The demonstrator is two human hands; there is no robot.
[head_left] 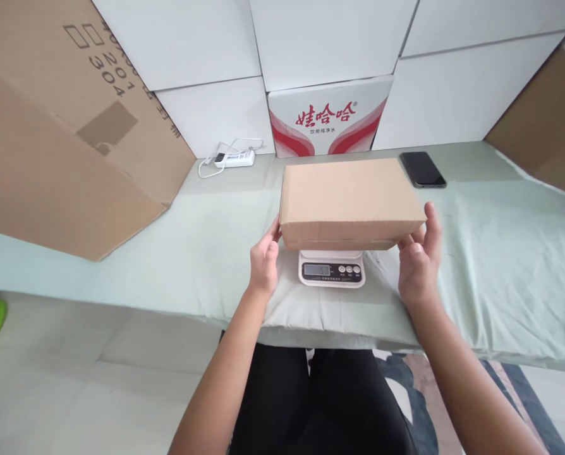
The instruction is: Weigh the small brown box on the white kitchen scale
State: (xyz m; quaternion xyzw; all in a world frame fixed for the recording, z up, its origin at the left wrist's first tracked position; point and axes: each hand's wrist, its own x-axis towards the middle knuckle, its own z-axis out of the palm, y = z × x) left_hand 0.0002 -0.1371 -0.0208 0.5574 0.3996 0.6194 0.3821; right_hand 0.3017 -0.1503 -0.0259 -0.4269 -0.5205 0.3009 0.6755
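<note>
A closed brown cardboard box [349,196] lies flat on a small white digital scale [331,268], which stands on a table covered with a pale green cloth [192,253]. My left hand [265,259] touches the box's left end with its fingertips. At the box's right end is my right hand [421,256], its fingers spread against the front right corner. Both hands sit at the box's sides rather than wrapped around it. The scale's display is too small to read.
A large brown carton [64,133] leans at the left. Behind the scale stands a white carton with red lettering [330,117], among white boxes. A black phone [422,169] lies at the back right, a white power strip [235,158] at the back left, another brown carton [548,120] far right.
</note>
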